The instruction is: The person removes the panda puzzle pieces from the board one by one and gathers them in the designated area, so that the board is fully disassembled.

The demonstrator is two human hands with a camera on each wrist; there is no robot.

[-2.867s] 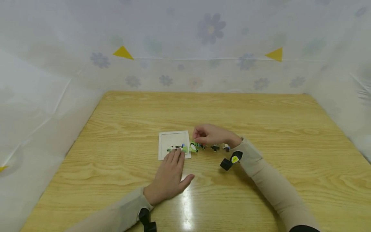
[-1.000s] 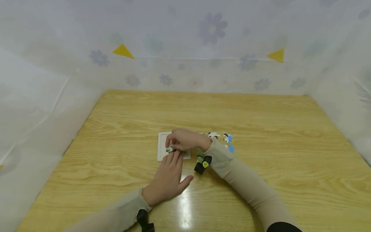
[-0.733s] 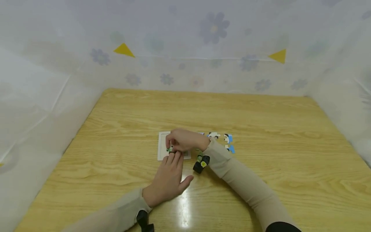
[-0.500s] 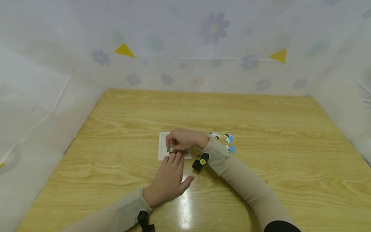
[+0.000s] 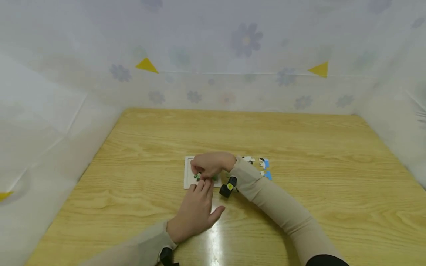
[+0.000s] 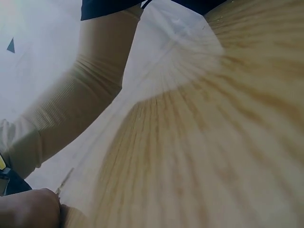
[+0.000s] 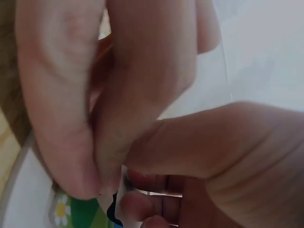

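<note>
While the left hand (image 5: 194,214) lies flat on the table (image 5: 299,147) with straight fingertips touching the near edge of the white puzzle tray (image 5: 188,173), the right hand (image 5: 208,164) curls over that tray, pinching a green puzzle piece (image 5: 198,177) just beyond those fingertips. Loose pieces (image 5: 263,166) lie beside the right wrist.
</note>
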